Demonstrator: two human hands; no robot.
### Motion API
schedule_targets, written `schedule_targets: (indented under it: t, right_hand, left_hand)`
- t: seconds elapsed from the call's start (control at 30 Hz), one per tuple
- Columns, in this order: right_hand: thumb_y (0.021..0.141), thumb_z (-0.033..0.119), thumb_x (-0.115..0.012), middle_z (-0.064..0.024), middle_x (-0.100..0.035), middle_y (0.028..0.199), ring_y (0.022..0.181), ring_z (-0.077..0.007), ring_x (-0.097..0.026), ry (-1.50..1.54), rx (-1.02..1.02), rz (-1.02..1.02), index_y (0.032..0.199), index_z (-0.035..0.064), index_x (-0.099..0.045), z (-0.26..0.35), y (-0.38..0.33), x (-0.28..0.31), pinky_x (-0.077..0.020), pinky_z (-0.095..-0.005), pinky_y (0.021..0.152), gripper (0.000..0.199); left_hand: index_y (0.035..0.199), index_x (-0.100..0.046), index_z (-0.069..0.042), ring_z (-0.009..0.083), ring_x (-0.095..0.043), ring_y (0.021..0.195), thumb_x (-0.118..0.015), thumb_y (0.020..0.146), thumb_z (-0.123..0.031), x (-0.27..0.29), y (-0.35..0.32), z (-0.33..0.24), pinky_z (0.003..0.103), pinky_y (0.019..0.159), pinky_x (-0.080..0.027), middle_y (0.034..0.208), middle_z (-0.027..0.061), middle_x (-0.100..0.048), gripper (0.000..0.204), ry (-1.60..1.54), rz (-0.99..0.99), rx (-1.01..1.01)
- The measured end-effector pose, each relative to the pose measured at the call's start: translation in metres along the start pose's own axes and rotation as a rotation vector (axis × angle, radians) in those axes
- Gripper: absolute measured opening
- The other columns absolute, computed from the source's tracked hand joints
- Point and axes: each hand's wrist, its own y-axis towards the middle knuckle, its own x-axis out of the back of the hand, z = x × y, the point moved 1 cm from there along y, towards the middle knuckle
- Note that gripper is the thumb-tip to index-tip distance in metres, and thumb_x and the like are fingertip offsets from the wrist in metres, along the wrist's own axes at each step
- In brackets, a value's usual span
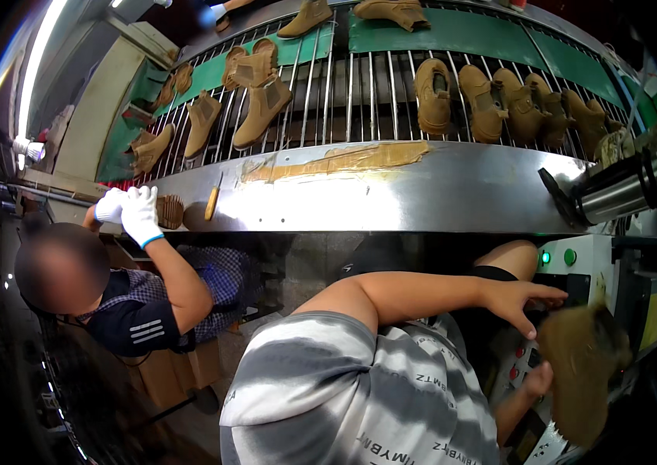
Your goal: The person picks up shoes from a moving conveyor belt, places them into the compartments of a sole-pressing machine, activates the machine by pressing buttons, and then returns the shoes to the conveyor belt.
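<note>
My left hand (521,301) reaches to the right with fingers spread, hovering over the control panel (576,271) of a white machine, and it holds nothing. Lower down, my right hand (539,380) grips a tan suede boot (580,372), which is blurred and hangs in front of the machine's panel. Red buttons (513,372) lie just left of my right hand. Two green lit buttons (557,256) sit above my left hand. My grey striped shirt fills the lower middle.
A curved conveyor with metal rods (375,101) carries several tan boots (433,94) behind a shiny steel rim (421,194). A steel cylinder tool (623,190) stands at the right. At the left, a co-worker's white-gloved hands (131,209) hold a brush (170,211); a yellow-handled tool (212,203) lies nearby.
</note>
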Motion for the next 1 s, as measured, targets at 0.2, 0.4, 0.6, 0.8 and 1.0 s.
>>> schedule_targets:
  t: [0.2,0.4,0.6,0.8,1.0]
  right_hand:
    - [0.084,0.03,-0.069,-0.0135,-0.046,0.138,0.128,-0.026,-0.042,0.048,0.06,0.879,0.135,-0.0067,-0.042,0.121,0.014,-0.139,-0.0278,-0.0365,0.109,0.068]
    - [0.076,0.031,-0.074,-0.0212,-0.056,0.127,0.121,-0.0359,-0.05,-0.281,0.425,1.229,0.123,-0.0017,-0.058,0.214,0.027,-0.243,-0.0365,-0.0403,0.104,0.059]
    - [0.082,0.019,-0.069,-0.0168,-0.061,0.12,0.111,-0.0307,-0.058,-0.216,0.449,1.004,0.12,-0.0005,-0.06,0.182,0.039,-0.269,-0.0449,-0.0357,0.096,0.044]
    - [0.082,0.012,-0.068,-0.0159,-0.064,0.109,0.101,-0.0296,-0.062,-0.206,0.253,0.91,0.112,-0.001,-0.063,0.122,0.056,-0.275,-0.0481,-0.0349,0.089,0.033]
    - [0.081,0.004,-0.066,-0.0112,-0.066,0.093,0.086,-0.0229,-0.065,-0.167,0.231,0.748,0.099,-0.0011,-0.065,0.101,0.081,-0.307,-0.0509,-0.0318,0.079,0.019]
  left_hand:
    - [0.137,-0.041,0.002,0.0263,-0.052,0.121,-0.081,0.069,-0.022,0.082,-0.065,-0.078,0.039,0.104,-0.04,0.131,0.015,-0.055,0.082,-0.227,-0.299,0.092]
    - [0.136,-0.041,0.002,0.0315,-0.057,0.116,-0.07,0.074,-0.025,0.135,-0.172,-0.106,0.045,0.101,-0.046,0.129,0.0179,-0.055,0.074,-0.392,-0.836,-0.007]
    - [0.135,-0.041,0.002,0.0332,-0.056,0.116,-0.065,0.079,-0.022,0.22,-0.247,-0.121,0.045,0.103,-0.045,0.131,0.0187,-0.053,0.066,-0.225,-1.288,-0.181]
    - [0.111,-0.057,0.003,0.0217,-0.063,0.094,-0.074,0.077,-0.009,0.35,-0.2,-0.158,0.034,0.084,-0.05,0.104,0.0123,-0.065,0.041,0.341,-1.562,-0.239]
    - [0.139,-0.045,-0.001,0.0213,-0.061,0.106,-0.079,0.072,-0.017,0.422,-0.17,-0.073,0.033,0.089,-0.048,0.12,0.0138,-0.062,0.077,0.885,-1.616,0.081]
